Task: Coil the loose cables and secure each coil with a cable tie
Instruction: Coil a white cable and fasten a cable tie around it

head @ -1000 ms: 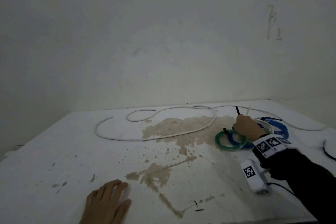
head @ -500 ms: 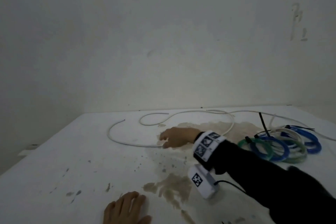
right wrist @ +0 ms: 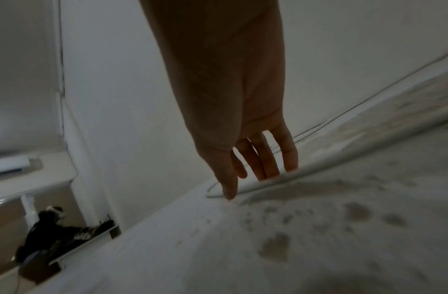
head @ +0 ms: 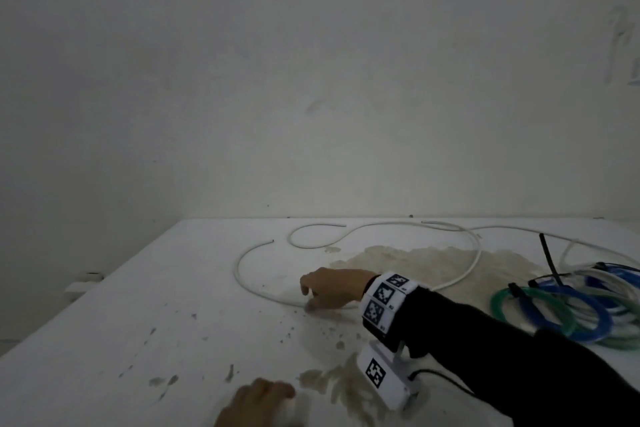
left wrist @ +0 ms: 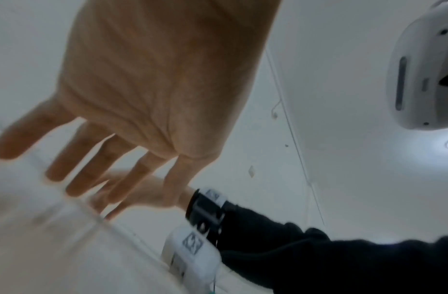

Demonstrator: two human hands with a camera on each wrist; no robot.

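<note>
Right hand (head: 334, 289) reaches across the stained white tabletop (head: 145, 329) to the near arc of the loose white round cable (head: 242, 282). Fingers (right wrist: 268, 165) extended downward, tips at the cable; thumb tip on the table just beside it. Not closed round the cable: hand released, nothing held.

Left hand (head: 256, 404) at the near table edge, partly out of frame in the head view; left wrist view shows fingers (left wrist: 87, 159) straight and spread, released, holding nothing.

White cable lies uncoiled in wide loops toward the far edge, crossing a brown stain (head: 415, 263).

At right, well apart from the right hand: heap of green, blue and white coils (head: 568, 312), black cable tie (head: 549, 256) standing up from it
</note>
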